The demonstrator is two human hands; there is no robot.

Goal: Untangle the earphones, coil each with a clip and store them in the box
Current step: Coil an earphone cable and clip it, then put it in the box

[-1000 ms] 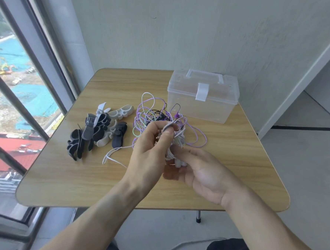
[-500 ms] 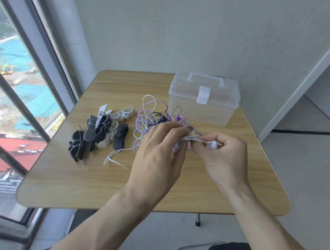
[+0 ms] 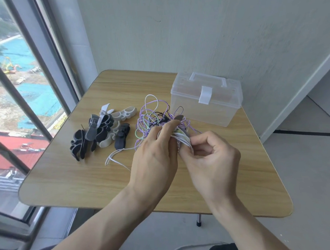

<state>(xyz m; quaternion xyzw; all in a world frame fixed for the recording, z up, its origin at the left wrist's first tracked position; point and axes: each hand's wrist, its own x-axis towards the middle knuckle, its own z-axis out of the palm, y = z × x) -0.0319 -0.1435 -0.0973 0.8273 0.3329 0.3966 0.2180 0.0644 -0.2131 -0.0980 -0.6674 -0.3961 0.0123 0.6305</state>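
- A window [image 3: 13,95] with dark frame bars runs along the far left, just beside the left edge of the table [image 3: 86,180].
- On the left part of the table lies a heap of clips [image 3: 100,131], black, grey and off-white, piled against one another; one pale clip with three holes lies at the back right of the heap.
- Just right of the heap, a loose white cable end [image 3: 114,157] trails on the wood from the tangle toward the near side.
- The tangle of earphones [image 3: 154,116], with purple, white, pale green and black cords, sits near the middle of the table, its loops rising behind the hands; it is still knotted together.
- The left hand [image 3: 154,160] is seen from its back, over the tangle, its fingers [image 3: 170,127] curled and gripping a bunch of cords at the near side of the tangle.
- The right hand [image 3: 210,160] meets it just beside, its fingers curled, thumb and forefinger pinching several white strands that run across to the left hand.
- At the back right stands the box [image 3: 207,99], clear plastic, lid down with its white latch closed and a handle on top, apart from the tangle and near the wall [image 3: 212,35].
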